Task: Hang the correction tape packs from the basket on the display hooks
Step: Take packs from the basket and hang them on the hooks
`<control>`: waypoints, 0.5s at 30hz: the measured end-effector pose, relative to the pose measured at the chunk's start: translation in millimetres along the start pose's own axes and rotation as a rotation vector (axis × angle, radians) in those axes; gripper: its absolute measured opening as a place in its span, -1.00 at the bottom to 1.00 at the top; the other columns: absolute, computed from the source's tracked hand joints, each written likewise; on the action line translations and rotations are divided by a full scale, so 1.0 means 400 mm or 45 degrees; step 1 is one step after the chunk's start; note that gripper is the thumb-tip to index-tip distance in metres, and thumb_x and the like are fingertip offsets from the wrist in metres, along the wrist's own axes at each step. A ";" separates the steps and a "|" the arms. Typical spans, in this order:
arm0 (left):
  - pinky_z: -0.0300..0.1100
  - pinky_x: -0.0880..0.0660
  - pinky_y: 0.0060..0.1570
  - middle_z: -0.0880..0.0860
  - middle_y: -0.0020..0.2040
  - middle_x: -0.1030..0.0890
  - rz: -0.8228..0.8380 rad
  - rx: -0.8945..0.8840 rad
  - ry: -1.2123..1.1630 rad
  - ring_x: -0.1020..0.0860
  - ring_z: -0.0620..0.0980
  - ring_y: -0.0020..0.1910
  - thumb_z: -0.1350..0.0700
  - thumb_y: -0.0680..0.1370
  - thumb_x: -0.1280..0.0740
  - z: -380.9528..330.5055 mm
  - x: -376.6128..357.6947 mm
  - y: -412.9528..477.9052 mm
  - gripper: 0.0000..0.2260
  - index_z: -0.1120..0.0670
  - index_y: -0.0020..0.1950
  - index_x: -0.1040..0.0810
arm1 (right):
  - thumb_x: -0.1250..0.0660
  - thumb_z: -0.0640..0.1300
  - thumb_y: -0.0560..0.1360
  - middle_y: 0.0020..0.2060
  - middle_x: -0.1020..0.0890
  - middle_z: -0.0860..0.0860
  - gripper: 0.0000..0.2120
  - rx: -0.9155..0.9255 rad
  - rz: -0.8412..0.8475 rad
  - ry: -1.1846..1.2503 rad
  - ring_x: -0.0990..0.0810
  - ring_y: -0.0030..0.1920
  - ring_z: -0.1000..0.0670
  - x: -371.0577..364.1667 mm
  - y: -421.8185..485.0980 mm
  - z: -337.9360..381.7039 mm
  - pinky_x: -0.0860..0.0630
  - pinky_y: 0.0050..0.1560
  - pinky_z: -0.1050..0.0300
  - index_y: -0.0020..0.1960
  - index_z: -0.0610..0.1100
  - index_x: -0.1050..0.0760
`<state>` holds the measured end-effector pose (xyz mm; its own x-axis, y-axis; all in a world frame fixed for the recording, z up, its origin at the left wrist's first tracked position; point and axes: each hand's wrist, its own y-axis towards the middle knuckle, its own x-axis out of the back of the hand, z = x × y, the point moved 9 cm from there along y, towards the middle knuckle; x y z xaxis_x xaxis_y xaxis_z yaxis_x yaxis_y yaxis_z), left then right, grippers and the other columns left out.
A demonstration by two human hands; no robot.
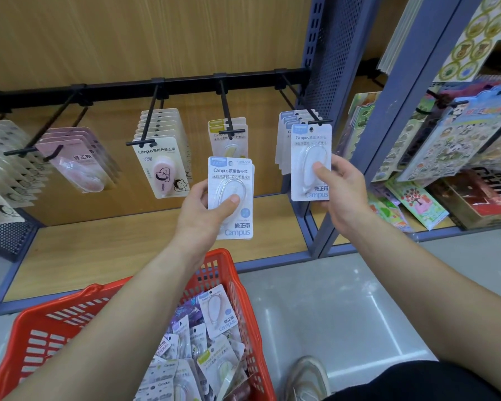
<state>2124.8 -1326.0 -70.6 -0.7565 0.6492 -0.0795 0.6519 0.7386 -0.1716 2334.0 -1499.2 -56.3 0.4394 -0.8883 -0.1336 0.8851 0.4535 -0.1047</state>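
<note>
My left hand (pixel 203 209) grips a small stack of blue-topped correction tape packs (pixel 230 175) in front of the shelf, thumb on the blister. My right hand (pixel 340 186) holds one blue-topped pack (pixel 310 143) up at the tip of the rightmost hook (pixel 320 121), its hole close to the hook end. More blue packs (pixel 287 123) hang behind it on that hook. The red basket (pixel 237 273) below holds several loose packs (pixel 214 314).
A black rail (pixel 185 82) carries other hooks with yellow-topped (pixel 226 125), cream (pixel 162 157) and pink packs (pixel 75 160). A blue perforated upright (pixel 330 68) stands right of the hook. Sticker sheets (pixel 446 146) fill the neighbouring bay. My shoe (pixel 307 377) is beside the basket.
</note>
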 end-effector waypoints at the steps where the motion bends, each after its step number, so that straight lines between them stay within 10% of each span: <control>1: -0.04 -0.67 -0.16 -0.01 0.17 -0.71 0.000 0.000 0.001 -0.72 0.02 0.07 0.23 0.57 -0.46 0.000 0.001 0.000 -0.58 0.10 0.41 -0.48 | -0.32 -0.19 0.65 0.06 -0.73 0.01 -0.73 0.004 0.003 -0.003 -0.73 -0.14 0.11 -0.001 0.001 0.000 -0.57 -0.36 0.24 0.34 -0.09 -0.56; 11: -0.22 -0.63 -0.19 -0.05 0.15 -0.72 -0.012 -0.020 0.009 -0.71 -0.09 0.04 0.24 0.55 -0.47 -0.001 -0.007 -0.001 -0.55 0.11 0.41 -0.47 | -0.46 0.13 0.53 0.05 -0.64 -0.07 -0.69 -0.321 -0.147 -0.289 -0.69 0.00 -0.12 -0.018 0.065 -0.062 -0.71 -0.08 -0.07 -0.02 -0.11 -0.52; 15: -0.22 -0.63 -0.17 -0.03 0.17 -0.71 0.002 -0.032 -0.005 -0.71 -0.09 0.06 0.25 0.53 -0.49 -0.004 -0.017 0.000 -0.52 0.12 0.41 -0.45 | -0.46 0.06 0.54 0.21 -0.58 -0.05 -0.58 -0.385 0.067 -0.651 -0.63 0.10 -0.10 -0.048 0.009 -0.119 -0.68 -0.07 -0.04 0.28 -0.15 -0.51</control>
<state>2130.3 -1330.2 -68.5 -0.7558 0.6495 -0.0838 0.6540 0.7421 -0.1471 2321.4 -1477.1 -101.1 0.5662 -0.7521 0.3373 0.8100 0.4319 -0.3968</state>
